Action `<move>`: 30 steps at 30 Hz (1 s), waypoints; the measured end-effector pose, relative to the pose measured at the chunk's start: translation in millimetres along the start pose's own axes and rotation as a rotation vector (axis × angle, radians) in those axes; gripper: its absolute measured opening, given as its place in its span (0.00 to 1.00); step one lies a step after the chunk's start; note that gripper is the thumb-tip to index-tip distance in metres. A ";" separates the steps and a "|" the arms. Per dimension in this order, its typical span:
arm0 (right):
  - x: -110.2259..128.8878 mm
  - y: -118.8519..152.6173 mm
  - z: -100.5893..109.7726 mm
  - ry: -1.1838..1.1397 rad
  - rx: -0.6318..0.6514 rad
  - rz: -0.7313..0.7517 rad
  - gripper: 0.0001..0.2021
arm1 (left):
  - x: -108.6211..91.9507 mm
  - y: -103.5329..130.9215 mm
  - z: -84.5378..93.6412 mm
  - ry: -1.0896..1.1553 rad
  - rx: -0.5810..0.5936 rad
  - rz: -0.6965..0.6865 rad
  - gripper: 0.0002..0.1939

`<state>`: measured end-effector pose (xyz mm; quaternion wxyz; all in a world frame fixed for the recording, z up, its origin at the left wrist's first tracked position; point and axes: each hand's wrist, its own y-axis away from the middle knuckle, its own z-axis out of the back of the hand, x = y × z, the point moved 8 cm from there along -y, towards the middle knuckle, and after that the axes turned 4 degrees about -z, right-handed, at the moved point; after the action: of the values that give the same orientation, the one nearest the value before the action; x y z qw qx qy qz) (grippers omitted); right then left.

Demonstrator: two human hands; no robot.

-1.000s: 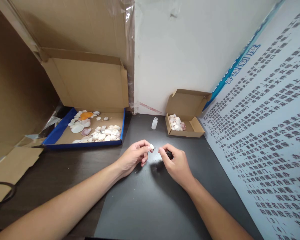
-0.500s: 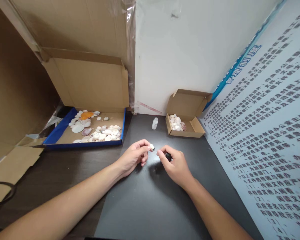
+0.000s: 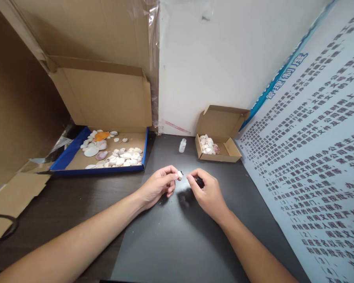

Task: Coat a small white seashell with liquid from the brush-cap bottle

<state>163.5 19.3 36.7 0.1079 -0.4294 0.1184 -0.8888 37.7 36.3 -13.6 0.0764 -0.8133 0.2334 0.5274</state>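
My left hand [image 3: 162, 182] pinches a small white shell [image 3: 180, 175] between thumb and fingertips, with a thin dark bit showing at its upper edge. Just to the right, my right hand [image 3: 207, 192] is closed round a small black object [image 3: 200, 181], mostly covered by the fingers, so its kind is unclear. A narrow gap separates the right fingertips from the shell. Beyond both hands, a small clear bottle [image 3: 182, 146] with whitish contents stands upright and uncapped on the dark mat [image 3: 165, 243].
At left lies an open blue-edged cardboard box [image 3: 100, 171] with many shells and an orange piece [image 3: 102, 136]. A smaller open carton [image 3: 220, 158] of shells stands back right. A white wall [image 3: 212, 67] and a printed panel [image 3: 312, 157] bound the workspace.
The shell has turned in my left fingers, its dark bit now at the upper edge instead of the lower right. My right hand has shifted slightly right and still grips the black object.
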 end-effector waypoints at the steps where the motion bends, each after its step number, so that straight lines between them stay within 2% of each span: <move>1: -1.5 -0.4 -0.2 0.011 -0.001 -0.005 0.09 | -0.2 0.0 -0.1 0.003 0.001 -0.002 0.08; 6: -0.8 -1.1 3.7 -0.047 -0.036 0.010 0.06 | -0.7 -0.3 0.6 0.001 -0.009 -0.009 0.08; 9: 1.6 -0.6 1.2 -0.118 0.004 0.025 0.04 | 1.0 -0.5 1.9 0.011 -0.017 0.005 0.07; 12: -1.3 -0.8 -1.1 -0.087 0.020 -0.002 0.03 | 2.1 -0.8 3.1 0.033 -0.018 0.007 0.06; 15: -4.3 -1.1 1.7 -0.058 -0.020 -0.030 0.03 | 3.0 -1.1 3.5 0.042 -0.011 0.008 0.06; 19: -0.4 -0.3 0.1 -0.131 0.008 0.003 0.03 | 3.7 -1.4 3.4 0.039 -0.004 0.011 0.06; 23: -1.3 -0.7 -0.7 -0.061 0.011 -0.015 0.03 | 3.5 -1.3 3.4 0.033 -0.012 0.017 0.06; 27: -0.4 -0.4 -0.8 -0.138 0.018 -0.007 0.03 | 2.1 -1.0 3.6 0.030 -0.029 0.018 0.07; 30: 0.0 0.7 -1.2 -0.083 0.017 -0.010 0.03 | 0.9 -1.1 3.8 0.012 -0.041 0.011 0.09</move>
<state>162.6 18.8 35.7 0.1120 -0.4658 0.1042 -0.8716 35.4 38.4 -16.1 0.0555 -0.8166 0.2274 0.5275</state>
